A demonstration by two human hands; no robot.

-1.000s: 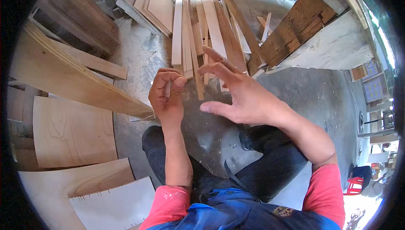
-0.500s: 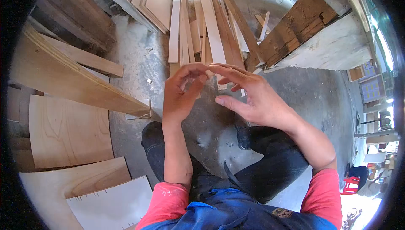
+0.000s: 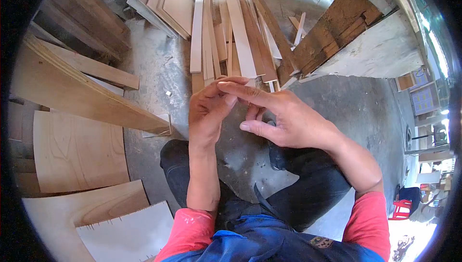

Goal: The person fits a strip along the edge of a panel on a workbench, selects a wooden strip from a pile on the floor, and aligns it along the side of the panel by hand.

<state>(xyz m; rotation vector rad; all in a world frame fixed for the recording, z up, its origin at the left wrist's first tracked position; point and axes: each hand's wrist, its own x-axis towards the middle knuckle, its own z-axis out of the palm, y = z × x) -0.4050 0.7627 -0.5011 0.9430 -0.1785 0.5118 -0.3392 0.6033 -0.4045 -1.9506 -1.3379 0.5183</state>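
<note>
Right hand [image 3: 298, 122]: moved leftward since the earlier frame, forefinger now across the left fingertips; thumb spread, fingers loosely bent, nothing visibly held.
Left hand [image 3: 205, 118]: half curled; cannot tell if anything's pinched.
Long planks [image 3: 239, 36]: on concrete floor [image 3: 351, 108], beyond both hands.
Plywood sheet [image 3: 79, 151]: left of planks, nearer.

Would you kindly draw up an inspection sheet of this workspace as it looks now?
Surface: grey floor, pale marks on it.
Things in front: wooden strips, lying roughly lengthwise, some overlapping.
Clutter: small white scrap on the floor, toward the left.
Hands: left hand curled, right hand with thumb apart; they overlap in view, contact uncertain, no held object visible.
Cables: nothing seen.
Surroundings: stacked panels at upper left, plywood sheet at left, red item at far right.
</note>
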